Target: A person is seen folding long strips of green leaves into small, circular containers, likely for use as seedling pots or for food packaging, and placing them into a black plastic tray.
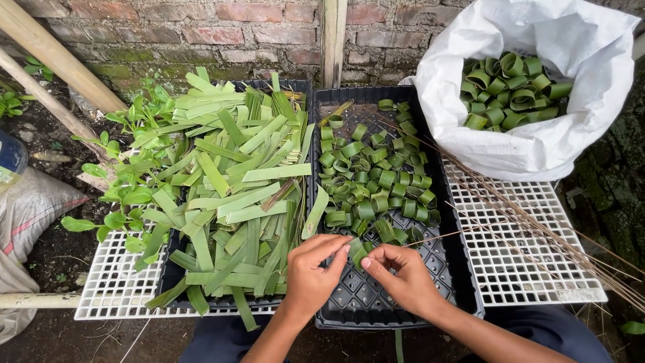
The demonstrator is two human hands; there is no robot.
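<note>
At lower centre of the frame, over the near end of a black plastic tray (463, 296): left hand (310, 275) and right hand (402, 277), meeting around a short green leaf strip (357, 251). Fingers (340, 254) of the left pinched shut on one side of the strip, fingers (373, 259) of the right pinched on the other, thumbs and forefingers nearly touching. Leaf strip half curled, held just above the tray's dimpled base. A thin brown stick (437, 236) slanting in from the right toward the right-hand fingertips; whether gripped, cannot tell.

In the middle of the same tray, a pile of rolled leaf rings (376, 181). To the left, in a second black tray (176, 275), a loose heap of flat cut leaf strips (235, 188), some spilling over the edges. Under both trays, a white plastic grid counter (510, 262). Across its right side, a bundle of thin brown sticks (537, 228), fanned toward the lower right corner.

At upper right, an open white sack (537, 141) with more rolled rings (510, 87) inside. At left, small leafy plants (127, 181) beside the counter. Along the top, a mossy brick wall (235, 33) with a wooden post (332, 40) against it.
</note>
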